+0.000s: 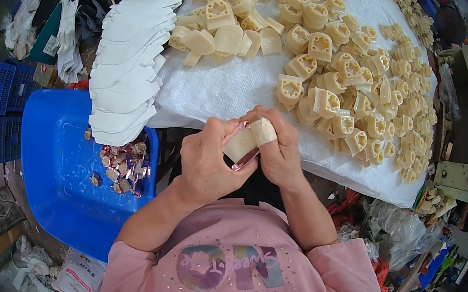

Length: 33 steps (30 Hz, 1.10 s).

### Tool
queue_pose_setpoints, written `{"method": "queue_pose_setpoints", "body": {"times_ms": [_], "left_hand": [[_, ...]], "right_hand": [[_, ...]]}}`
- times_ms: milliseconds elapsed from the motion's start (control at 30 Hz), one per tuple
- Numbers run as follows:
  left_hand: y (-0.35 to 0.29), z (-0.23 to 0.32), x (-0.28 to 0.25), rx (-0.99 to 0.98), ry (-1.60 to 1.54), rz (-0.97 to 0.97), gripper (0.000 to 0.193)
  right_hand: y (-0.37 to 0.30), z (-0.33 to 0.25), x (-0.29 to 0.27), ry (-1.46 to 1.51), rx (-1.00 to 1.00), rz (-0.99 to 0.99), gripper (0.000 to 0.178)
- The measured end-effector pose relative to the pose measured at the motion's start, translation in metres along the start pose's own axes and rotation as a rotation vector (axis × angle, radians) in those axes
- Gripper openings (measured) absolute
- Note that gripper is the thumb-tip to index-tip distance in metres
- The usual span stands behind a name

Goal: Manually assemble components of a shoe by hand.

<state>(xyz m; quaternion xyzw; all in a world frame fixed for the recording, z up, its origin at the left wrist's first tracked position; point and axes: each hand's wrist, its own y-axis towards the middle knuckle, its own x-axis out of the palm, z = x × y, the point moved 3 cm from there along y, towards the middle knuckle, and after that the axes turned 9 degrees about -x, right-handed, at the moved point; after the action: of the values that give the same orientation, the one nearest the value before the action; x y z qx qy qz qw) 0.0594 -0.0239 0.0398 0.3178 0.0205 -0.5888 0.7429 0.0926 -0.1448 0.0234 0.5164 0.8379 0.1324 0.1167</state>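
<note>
Close in front of my body, both hands hold one cream block-shaped shoe heel point(239, 145) edged with shiny pink metallic film. My left hand point(204, 157) is closed round its left side, thumb near the top. Fingers of my right hand point(284, 152) grip the right side, and a beige wrap point(263, 131) covers what looks like the right thumb. The heel's underside is hidden by my fingers. Beyond my hands, many bare cream heels point(327, 102) lie heaped on a white woven sheet point(205, 98).
A blue tub point(58, 182) at the left holds metallic-wrapped heels point(123, 171). White cut pieces point(127, 61) overlap in a long fan above it. Paler cream parts point(228, 36) lie at the far side. Plastic bags point(395, 226) and a green metal frame point(460, 176) stand right.
</note>
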Motion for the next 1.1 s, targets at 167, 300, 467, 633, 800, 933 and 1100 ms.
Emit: {"method": "queue_pose_setpoints", "body": {"times_ms": [167,300,467,633,800,933,1100], "left_hand": [[-0.004,-0.007,-0.001,-0.033,0.102,0.050,0.049],[-0.008,-0.005,-0.001,-0.076,0.106,0.095,0.049],[-0.010,-0.016,-0.002,-0.054,0.219,0.127,0.048],[-0.013,-0.031,-0.011,-0.066,0.161,0.133,0.042],[-0.024,-0.047,-0.037,-0.075,0.164,0.214,0.046],[-0.047,-0.057,-0.072,-0.084,0.250,0.253,0.051],[-0.099,-0.090,-0.120,-0.275,0.598,0.238,0.054]], "right_hand": [[-0.005,0.011,0.009,0.357,0.161,0.176,0.022],[-0.013,0.017,0.019,0.647,0.223,0.270,0.025],[-0.008,0.013,0.020,-0.126,0.108,0.152,0.025],[-0.003,0.025,0.019,0.089,0.185,0.125,0.031],[0.017,0.024,0.016,0.106,0.095,-0.003,0.034],[0.042,0.009,0.028,-0.112,-0.053,-0.077,0.025],[0.067,0.004,0.060,-0.271,-0.135,-0.157,0.035]]}}
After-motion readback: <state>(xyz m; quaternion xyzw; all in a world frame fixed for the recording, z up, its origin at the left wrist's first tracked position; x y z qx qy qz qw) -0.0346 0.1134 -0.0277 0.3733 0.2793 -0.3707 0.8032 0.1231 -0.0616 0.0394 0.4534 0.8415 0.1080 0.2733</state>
